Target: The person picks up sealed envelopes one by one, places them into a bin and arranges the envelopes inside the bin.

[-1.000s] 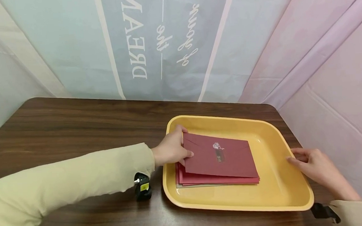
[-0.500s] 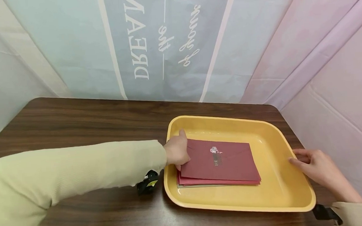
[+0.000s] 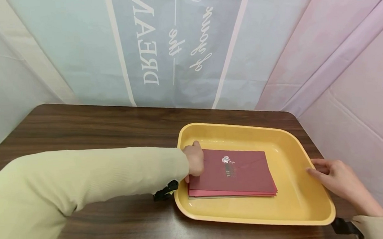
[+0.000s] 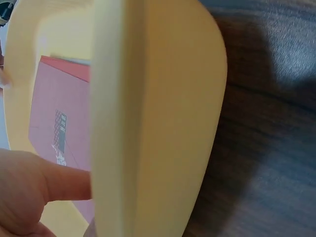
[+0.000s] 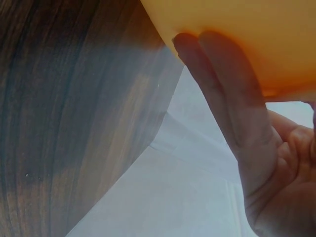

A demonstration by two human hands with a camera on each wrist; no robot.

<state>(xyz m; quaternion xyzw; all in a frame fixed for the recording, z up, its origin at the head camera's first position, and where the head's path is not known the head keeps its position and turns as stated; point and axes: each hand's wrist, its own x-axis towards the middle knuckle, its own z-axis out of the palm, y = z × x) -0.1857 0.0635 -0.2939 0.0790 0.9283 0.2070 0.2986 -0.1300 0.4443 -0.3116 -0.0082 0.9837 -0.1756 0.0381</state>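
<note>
In the head view, a stack of burgundy and red envelopes (image 3: 236,175) lies in a yellow plastic tray (image 3: 258,222); the top one bears a white flower print. My left hand (image 3: 194,161) reaches over the tray's left side, right at the stack's left edge. Its back faces the camera and most fingers are hidden. In the left wrist view, one digit of this hand (image 4: 44,187) points at the tray wall beside the envelopes, so I cannot tell whether it still pinches one. My right hand (image 3: 335,177) pinches the tray's right wall, thumb inside and straight fingers (image 5: 232,94) outside.
The tray stands on a dark wood-grain table (image 3: 114,127), toward its right end. A pale printed curtain (image 3: 187,47) hangs behind the table, with fabric (image 3: 366,106) along the right side too. Black straps with small devices sit at both wrists.
The top envelope, earlier tilted up in my left hand, now lies lower and more even with the stack. My left hand has turned back-up and moved slightly right. The right hand keeps its hold.
</note>
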